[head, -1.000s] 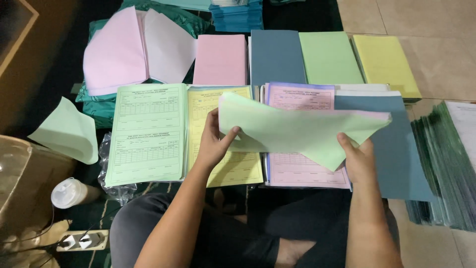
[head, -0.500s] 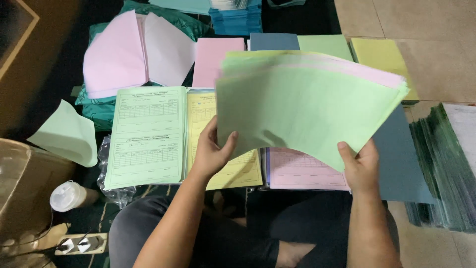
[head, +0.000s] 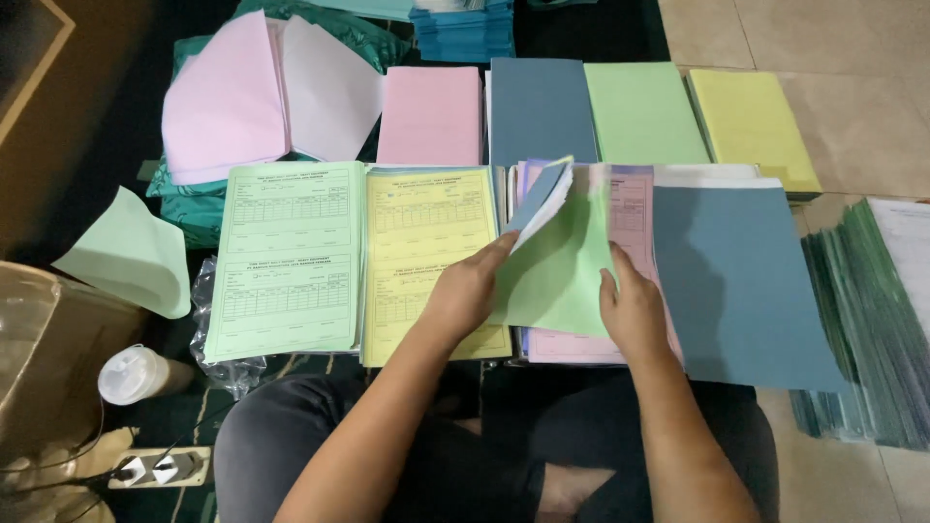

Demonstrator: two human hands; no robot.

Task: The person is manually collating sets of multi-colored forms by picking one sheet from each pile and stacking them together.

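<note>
A thin set of sheets [head: 560, 257], green on the outside with white and blue edges showing at its top, stands folded between my two hands. My left hand [head: 472, 288] grips its left edge with the fingers curled around the sheets. On the set's right side, my right hand [head: 633, 312] presses it over the pink printed form stack [head: 635, 208]. A yellow form stack [head: 426, 247] lies under my left wrist, and a green form stack [head: 286, 257] is left of that.
Blank stacks lie behind: pink [head: 431, 114], blue [head: 541, 108], green [head: 643, 111], yellow [head: 751, 126]. A blue sheet [head: 741, 286] lies at right, beside a thick dark pile [head: 877, 329]. Loose pink sheets [head: 228, 97] and a green sheet [head: 131, 252] lie at left. A white bottle [head: 131, 374] and power strip [head: 155, 470] sit near my knee.
The green set was held wide and raised toward the camera; now it has come down and folded narrow over the pink stack, with both hands closer together.
</note>
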